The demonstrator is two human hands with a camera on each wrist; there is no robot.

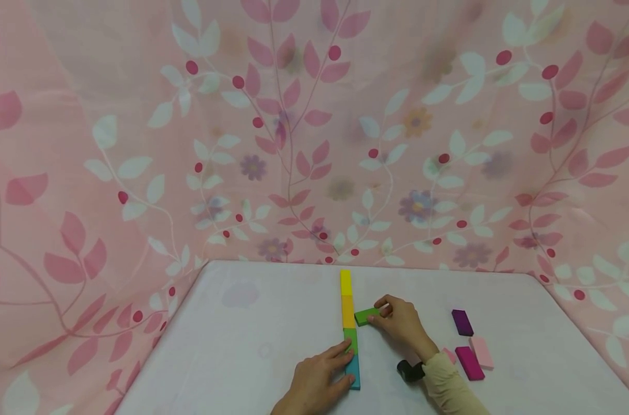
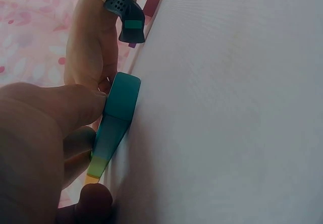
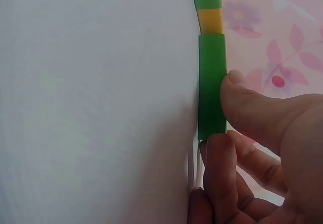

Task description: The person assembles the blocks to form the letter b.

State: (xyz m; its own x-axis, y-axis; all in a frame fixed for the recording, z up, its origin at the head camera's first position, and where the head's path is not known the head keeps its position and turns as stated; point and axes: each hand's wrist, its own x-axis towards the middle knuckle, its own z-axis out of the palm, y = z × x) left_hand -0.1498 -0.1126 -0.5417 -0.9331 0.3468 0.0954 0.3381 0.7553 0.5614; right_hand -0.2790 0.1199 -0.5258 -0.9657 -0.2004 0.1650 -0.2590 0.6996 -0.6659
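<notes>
A straight row of flat rectangular blocks runs away from me: a blue block (image 1: pixel 353 373) nearest, then a green block (image 1: pixel 350 333), an orange block (image 1: pixel 348 312) and a yellow block (image 1: pixel 346 282). My left hand (image 1: pixel 319 377) rests on the near part of the row, fingertips on the green and blue blocks, thumb on the blue one, as the left wrist view shows at the teal-looking end (image 2: pixel 123 95). Between thumb and fingers my right hand (image 1: pixel 401 324) pinches a second green block (image 1: pixel 365 316), angled just right of the orange block.
To the right lie a dark purple block (image 1: pixel 462 323), a magenta block (image 1: pixel 470 363) and a pale pink block (image 1: pixel 482 353); another pink piece (image 1: pixel 449 354) shows partly behind the right sleeve (image 1: pixel 451 383). A floral curtain (image 1: pixel 304 144) stands behind the white tabletop (image 1: pixel 252 340).
</notes>
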